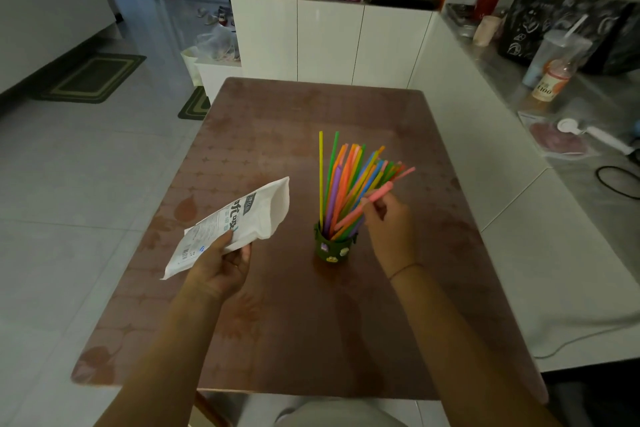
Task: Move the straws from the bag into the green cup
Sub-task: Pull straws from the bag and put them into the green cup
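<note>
A small green cup (329,250) with stickers stands near the middle of the brown table (277,340). Several coloured straws (346,180) stand in it and fan out to the right. My right hand (388,218), just right of the cup, pinches a pink straw (377,194) whose lower end reaches into the cup. My left hand (221,263) grips the white printed bag (239,218) above the table's left side, open mouth pointing up and right. No straws show in the bag's mouth.
A white counter (519,253) runs along the table's right side, carrying a bottle (550,81), a lidded cup with a straw (557,52), a black bag (540,24) and a cable (616,180). White cabinets (329,42) stand behind the table. Tiled floor with mats lies to the left.
</note>
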